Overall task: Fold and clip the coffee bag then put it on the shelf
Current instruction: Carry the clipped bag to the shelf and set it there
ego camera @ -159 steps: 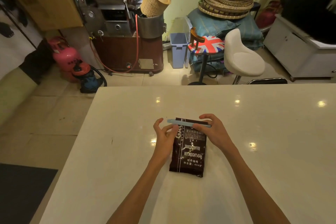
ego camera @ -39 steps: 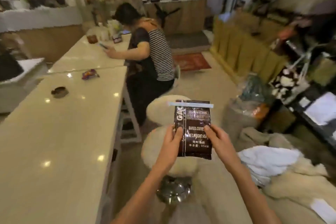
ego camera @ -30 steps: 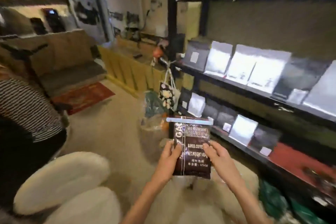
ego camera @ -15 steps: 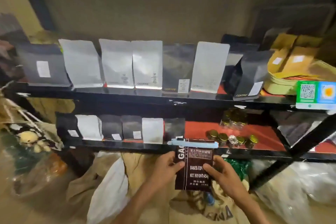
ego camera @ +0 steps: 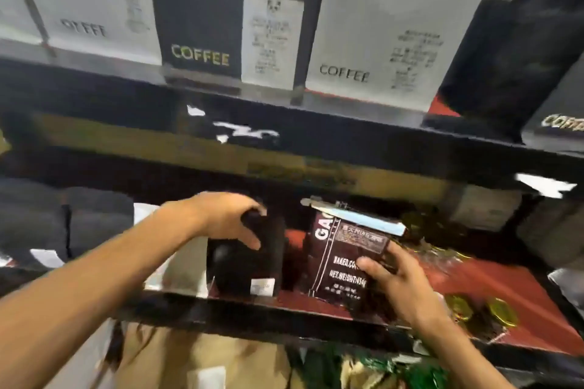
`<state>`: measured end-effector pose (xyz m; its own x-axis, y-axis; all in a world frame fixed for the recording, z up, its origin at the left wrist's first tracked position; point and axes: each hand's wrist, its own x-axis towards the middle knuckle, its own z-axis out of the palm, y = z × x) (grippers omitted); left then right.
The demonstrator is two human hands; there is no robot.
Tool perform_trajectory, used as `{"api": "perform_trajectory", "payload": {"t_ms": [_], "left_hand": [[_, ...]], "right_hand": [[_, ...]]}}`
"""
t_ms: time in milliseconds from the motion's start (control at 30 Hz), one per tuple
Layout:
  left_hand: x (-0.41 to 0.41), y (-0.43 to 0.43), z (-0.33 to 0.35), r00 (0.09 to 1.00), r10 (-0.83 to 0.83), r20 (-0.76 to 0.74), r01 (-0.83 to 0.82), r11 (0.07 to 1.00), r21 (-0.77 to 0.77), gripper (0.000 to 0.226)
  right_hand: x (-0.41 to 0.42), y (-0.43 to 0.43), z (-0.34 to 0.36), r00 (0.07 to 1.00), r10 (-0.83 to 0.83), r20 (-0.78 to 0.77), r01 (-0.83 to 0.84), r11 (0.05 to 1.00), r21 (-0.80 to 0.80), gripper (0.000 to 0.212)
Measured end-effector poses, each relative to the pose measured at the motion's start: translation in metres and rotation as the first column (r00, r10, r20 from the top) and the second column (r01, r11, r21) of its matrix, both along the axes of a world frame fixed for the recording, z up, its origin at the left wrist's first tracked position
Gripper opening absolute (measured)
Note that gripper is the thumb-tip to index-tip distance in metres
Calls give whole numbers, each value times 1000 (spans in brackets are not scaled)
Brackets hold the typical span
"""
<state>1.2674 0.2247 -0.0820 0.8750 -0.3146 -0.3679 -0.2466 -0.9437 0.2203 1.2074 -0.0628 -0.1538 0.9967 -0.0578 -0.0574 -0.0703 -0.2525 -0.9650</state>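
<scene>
Head view, close on a black two-tier shelf (ego camera: 259,313).

Upper tier, counted left to right: 1 white bag marked COFFEE (ego camera: 94,0); 1 black bag with gold COFFEE lettering (ego camera: 196,9) and a white label; 1 white COFFEE bag (ego camera: 379,25); 1 black bag (ego camera: 512,50); 1 more dark bag (ego camera: 556,126) cut off by the right edge. Total 5 in frame.

Lower tier, left to right: 2 dark grey bags (ego camera: 63,218) at far left, blurred; 1 white bag (ego camera: 177,265) partly hidden behind the forearm; 1 black pouch (ego camera: 249,262) with a small white label low on its front.

Left hand (ego camera: 218,218): fingers curled over the top of the black pouch, thumb pressed on its front. Gripping it.

Coffee bag (ego camera: 335,259): 1, dark brown, standing tilted on the red shelf liner of the lower tier, just right of the black pouch, a narrow gap between. Top folded over and held by 1 pale blue clip (ego camera: 360,218).

Right hand (ego camera: 401,284): fingers pinching the bag's right side, thumb on its front.

Far right of the lower tier: 2 gold lids (ego camera: 480,309) clearly visible; others behind are too blurred to count.
</scene>
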Motion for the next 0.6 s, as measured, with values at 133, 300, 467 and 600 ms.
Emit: {"api": "perform_trajectory", "payload": {"t_ms": [133,300,467,600], "left_hand": [[23,0,-19,997,-66,-47,65,998,-7,22],[28,11,-30,991,-111,-72,105,991,-81,11],[31,10,-27,986,-126,-105,123,992,-36,17],[32,9,-27,986,-117,-118,112,993,-46,17]], "right_hand": [[30,8,-45,997,51,63,-51,999,8,29],[28,14,-73,992,78,103,-80,997,19,30],[11,13,-76,991,55,119,-62,997,49,28],[6,12,-75,989,54,138,-60,997,37,33]]}}
